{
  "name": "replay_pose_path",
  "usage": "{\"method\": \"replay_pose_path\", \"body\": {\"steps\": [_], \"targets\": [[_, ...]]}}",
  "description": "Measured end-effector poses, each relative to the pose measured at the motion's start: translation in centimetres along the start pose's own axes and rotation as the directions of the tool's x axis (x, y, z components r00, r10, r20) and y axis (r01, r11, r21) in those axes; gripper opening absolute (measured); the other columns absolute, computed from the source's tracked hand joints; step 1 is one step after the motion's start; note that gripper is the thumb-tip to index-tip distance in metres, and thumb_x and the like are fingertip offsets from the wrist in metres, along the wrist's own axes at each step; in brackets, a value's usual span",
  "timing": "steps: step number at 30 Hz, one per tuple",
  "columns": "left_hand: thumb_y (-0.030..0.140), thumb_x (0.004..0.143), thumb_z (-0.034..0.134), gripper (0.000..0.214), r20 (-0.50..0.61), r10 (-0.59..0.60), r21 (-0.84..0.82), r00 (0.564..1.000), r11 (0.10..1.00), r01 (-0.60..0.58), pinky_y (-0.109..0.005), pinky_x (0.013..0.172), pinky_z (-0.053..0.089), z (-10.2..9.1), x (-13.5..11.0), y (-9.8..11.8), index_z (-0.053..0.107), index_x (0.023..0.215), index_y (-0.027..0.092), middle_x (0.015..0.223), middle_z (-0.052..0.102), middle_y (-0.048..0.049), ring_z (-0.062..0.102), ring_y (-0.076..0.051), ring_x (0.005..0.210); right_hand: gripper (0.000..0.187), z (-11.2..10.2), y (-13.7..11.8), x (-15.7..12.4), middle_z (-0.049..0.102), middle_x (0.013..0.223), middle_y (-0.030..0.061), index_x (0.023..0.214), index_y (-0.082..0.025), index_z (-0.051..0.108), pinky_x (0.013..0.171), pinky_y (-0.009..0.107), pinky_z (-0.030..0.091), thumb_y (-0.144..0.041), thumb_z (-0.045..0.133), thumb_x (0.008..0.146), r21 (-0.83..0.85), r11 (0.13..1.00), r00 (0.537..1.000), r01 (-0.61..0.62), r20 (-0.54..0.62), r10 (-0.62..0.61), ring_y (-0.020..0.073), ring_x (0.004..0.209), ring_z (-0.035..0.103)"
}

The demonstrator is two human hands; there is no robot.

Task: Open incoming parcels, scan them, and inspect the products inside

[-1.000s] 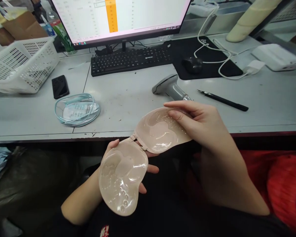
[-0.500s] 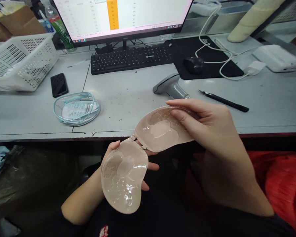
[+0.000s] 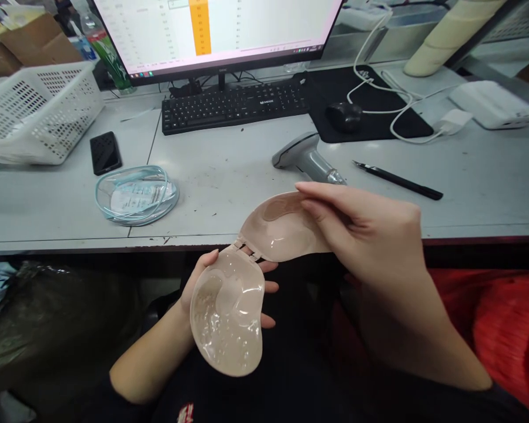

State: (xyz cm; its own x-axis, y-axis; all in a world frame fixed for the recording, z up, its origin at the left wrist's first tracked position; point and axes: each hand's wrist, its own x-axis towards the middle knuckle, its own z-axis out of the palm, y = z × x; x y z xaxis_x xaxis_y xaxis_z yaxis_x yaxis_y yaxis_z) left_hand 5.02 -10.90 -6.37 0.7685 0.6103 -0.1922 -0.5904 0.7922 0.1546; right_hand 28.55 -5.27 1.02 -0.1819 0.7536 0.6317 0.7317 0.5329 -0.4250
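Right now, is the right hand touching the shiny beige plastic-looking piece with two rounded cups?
Touching: the head view shows the right hand pinching the beige piece by its upper cup.

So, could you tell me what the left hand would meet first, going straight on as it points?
Probably the right wrist, though depth is unclear and the left hand might pass beneath it.

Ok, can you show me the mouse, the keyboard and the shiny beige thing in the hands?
Mouse (image 3: pixel 344 117): head view, top of its body.
Keyboard (image 3: pixel 235 106): head view, the keys near its middle.
Shiny beige thing (image 3: pixel 233 317): head view, inside its lower half.
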Motion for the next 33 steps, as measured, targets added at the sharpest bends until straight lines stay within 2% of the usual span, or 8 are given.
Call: {"method": "replay_pose_path", "body": {"steps": [5, 10, 12, 18, 21, 25, 29, 33], "targets": [[0.052, 0.092, 0.036, 0.065, -0.033, 0.016, -0.025, 0.999, 1.0, -0.016, -0.059, 0.09, 0.052, 0.3, 0.1, -0.1, 0.045, 0.15, 0.022, 0.152, 0.05, -0.0171, 0.059, -0.037, 0.125, 0.043, -1.0, -1.1, -0.8, 0.076, 0.116, -0.0031, 0.13, -0.04, 0.067, 0.087, 0.043, 0.059, -0.017, 0.064, 0.094, -0.033, 0.993, 0.993, 0.115, 0.015, -0.115, 0.0252, 0.098, 0.075], [0.056, 0.085, 0.043, 0.076, -0.007, -0.14, 0.017, 0.99, 0.99, 0.14, -0.047, 0.088, 0.051, 0.0, -0.1, 0.4, 0.048, 0.148, 0.014, 0.132, 0.066, -0.0172, 0.07, -0.036, 0.102, 0.05, -1.5, -2.2, -1.4, 0.077, 0.113, -0.0054, 0.132, -0.044, 0.065, 0.09, 0.043, 0.06, -0.014, 0.065, 0.092, -0.086, 0.988, 0.991, 0.129, -0.006, -0.13, 0.0247, 0.098, 0.075], [0.058, 0.083, 0.045, 0.078, 0.013, -0.14, 0.056, 0.99, 0.989, 0.139, -0.044, 0.086, 0.051, -0.3, -0.2, 0.5, 0.049, 0.147, 0.014, 0.129, 0.068, -0.0168, 0.072, -0.035, 0.094, 0.047, -1.8, -2.6, -1.5, 0.078, 0.111, -0.0054, 0.129, -0.043, 0.067, 0.092, 0.043, 0.06, -0.015, 0.066, 0.091, -0.078, 0.99, 0.992, 0.121, -0.016, -0.122, 0.0248, 0.097, 0.075], [0.057, 0.079, 0.053, 0.074, 0.072, -0.089, 0.154, 0.993, 0.985, 0.077, -0.042, 0.086, 0.052, -1.8, 0.0, 0.3, 0.058, 0.139, 0.013, 0.129, 0.067, -0.0184, 0.071, -0.035, 0.1, 0.031, -3.5, -3.4, -1.4, 0.079, 0.105, -0.0054, 0.118, -0.044, 0.073, 0.096, 0.044, 0.06, -0.027, 0.067, 0.093, 0.071, 0.997, 0.992, 0.037, 0.119, -0.045, 0.0263, 0.098, 0.076], [0.053, 0.08, 0.052, 0.064, 0.065, -0.01, 0.186, 0.998, 0.983, -0.003, -0.048, 0.091, 0.052, -2.5, 0.1, 0.3, 0.062, 0.134, 0.018, 0.138, 0.063, -0.0166, 0.062, -0.041, 0.12, 0.036, -3.9, -3.7, -1.8, 0.078, 0.107, -0.0063, 0.121, -0.046, 0.071, 0.097, 0.044, 0.06, -0.024, 0.067, 0.093, 0.091, 0.995, 0.995, 0.048, 0.079, -0.055, 0.026, 0.099, 0.076], [0.053, 0.079, 0.051, 0.063, 0.034, -0.006, 0.195, 0.999, 0.981, -0.001, -0.053, 0.093, 0.051, -2.8, 0.2, 0.3, 0.063, 0.131, 0.019, 0.143, 0.058, -0.0175, 0.051, -0.046, 0.134, 0.04, -3.7, -4.1, -1.9, 0.078, 0.105, -0.0069, 0.123, -0.047, 0.069, 0.099, 0.046, 0.058, -0.022, 0.068, 0.092, 0.034, 0.999, 0.999, 0.002, 0.05, -0.004, 0.0265, 0.1, 0.075], [0.053, 0.079, 0.049, 0.068, 0.059, -0.04, 0.172, 0.997, 0.985, 0.029, -0.049, 0.094, 0.05, -2.7, 0.1, 0.4, 0.059, 0.137, 0.018, 0.141, 0.06, -0.0171, 0.058, -0.042, 0.126, 0.031, -3.2, -3.8, -1.2, 0.079, 0.103, -0.005, 0.117, -0.044, 0.074, 0.098, 0.044, 0.059, -0.025, 0.066, 0.094, 0.003, 1.0, 0.996, -0.024, 0.09, 0.023, 0.0266, 0.098, 0.076], [0.056, 0.078, 0.049, 0.081, 0.047, -0.171, 0.112, 0.984, 0.98, 0.165, -0.044, 0.089, 0.05, -2.0, 0.1, 0.6, 0.052, 0.144, 0.009, 0.134, 0.065, -0.0202, 0.07, -0.036, 0.102, 0.036, -2.0, -3.0, -0.8, 0.078, 0.108, -0.0055, 0.121, -0.043, 0.072, 0.099, 0.043, 0.057, -0.02, 0.065, 0.094, -0.068, 0.997, 1.0, 0.027, -0.014, -0.028, 0.024, 0.097, 0.076]]}}
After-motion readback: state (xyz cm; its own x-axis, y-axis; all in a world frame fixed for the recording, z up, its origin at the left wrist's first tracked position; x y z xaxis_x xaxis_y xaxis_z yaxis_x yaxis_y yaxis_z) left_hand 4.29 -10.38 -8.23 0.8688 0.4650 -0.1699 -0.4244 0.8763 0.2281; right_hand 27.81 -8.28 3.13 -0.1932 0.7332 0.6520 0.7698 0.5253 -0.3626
